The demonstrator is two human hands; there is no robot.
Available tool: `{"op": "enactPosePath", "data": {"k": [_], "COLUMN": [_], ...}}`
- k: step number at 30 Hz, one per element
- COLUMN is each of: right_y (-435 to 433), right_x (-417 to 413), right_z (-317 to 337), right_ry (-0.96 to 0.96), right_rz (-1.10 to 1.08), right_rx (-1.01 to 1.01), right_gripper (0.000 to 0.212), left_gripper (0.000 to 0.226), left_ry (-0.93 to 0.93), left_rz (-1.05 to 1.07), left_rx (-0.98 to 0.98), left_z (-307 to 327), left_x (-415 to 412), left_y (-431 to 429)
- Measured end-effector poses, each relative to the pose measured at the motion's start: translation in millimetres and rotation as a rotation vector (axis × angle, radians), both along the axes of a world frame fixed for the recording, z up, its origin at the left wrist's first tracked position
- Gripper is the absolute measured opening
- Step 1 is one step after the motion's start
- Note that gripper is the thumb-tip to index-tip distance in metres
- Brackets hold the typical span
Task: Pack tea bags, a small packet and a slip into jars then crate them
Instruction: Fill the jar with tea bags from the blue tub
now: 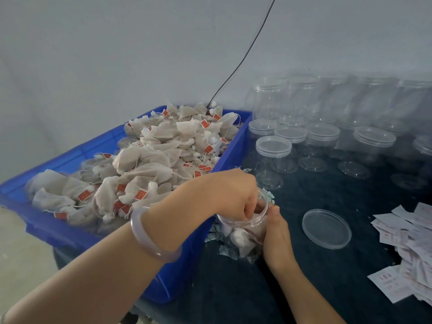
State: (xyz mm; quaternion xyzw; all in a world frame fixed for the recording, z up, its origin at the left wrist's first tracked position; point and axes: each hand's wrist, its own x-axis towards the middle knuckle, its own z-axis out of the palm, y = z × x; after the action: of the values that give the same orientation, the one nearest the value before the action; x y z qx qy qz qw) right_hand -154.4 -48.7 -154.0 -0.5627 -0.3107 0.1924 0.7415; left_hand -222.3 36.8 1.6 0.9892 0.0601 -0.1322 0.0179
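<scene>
Left fingers inside jar mouth — right hand grips jar wall.

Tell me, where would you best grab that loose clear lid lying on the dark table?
Probably by its rim, from above: the lid lies flat on the table, so only its thin round edge offers purchase. Pinch it across opposite sides. The right hand, holding the jar, is nearest.

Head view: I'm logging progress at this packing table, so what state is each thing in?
Held jar, lid off, partly filled with tea bags.
Loose lid, lying flat on the table.
Blue crate, heaped with tea bags.
Other jars, empty, front ones lidded.
Slips, loose pile on the table.
Left hand, fingers inside the jar mouth.
Right hand, gripping the jar's side.
</scene>
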Motion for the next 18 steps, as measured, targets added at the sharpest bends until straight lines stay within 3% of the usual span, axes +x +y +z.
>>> {"op": "enactPosePath", "data": {"k": [5, 11, 13, 15, 18], "right_y": [0, -1, -2, -2, 0], "right_x": [2, 1, 1, 1, 2], "right_z": [-3, 0, 0, -1, -1], "right_ry": [0.006, -0.002, -0.005, -0.002, 0.022], "right_rz": [-0.025, -0.009, 0.004, 0.012, -0.006], "right_rx": [-0.040, -0.022, -0.017, -0.033, -0.051], "right_gripper": [0.063, 0.065, 0.067, 0.076, 0.081], "left_gripper": [0.020, 0.022, 0.018, 0.014, 0.017], "left_ry": [0.128, 0.009, -0.070, -0.270, -0.496], "left_rz": [-0.060, 0.022, 0.075, 0.120, 0.319], "left_rx": [0.154, -0.139, -0.284, -0.347, -0.163], "left_z": [-8, 1, 10, 20, 29], "left_x": [12, 2, -7, -15, -28], "left_y": [-12, 4, 13, 28, 65]}}
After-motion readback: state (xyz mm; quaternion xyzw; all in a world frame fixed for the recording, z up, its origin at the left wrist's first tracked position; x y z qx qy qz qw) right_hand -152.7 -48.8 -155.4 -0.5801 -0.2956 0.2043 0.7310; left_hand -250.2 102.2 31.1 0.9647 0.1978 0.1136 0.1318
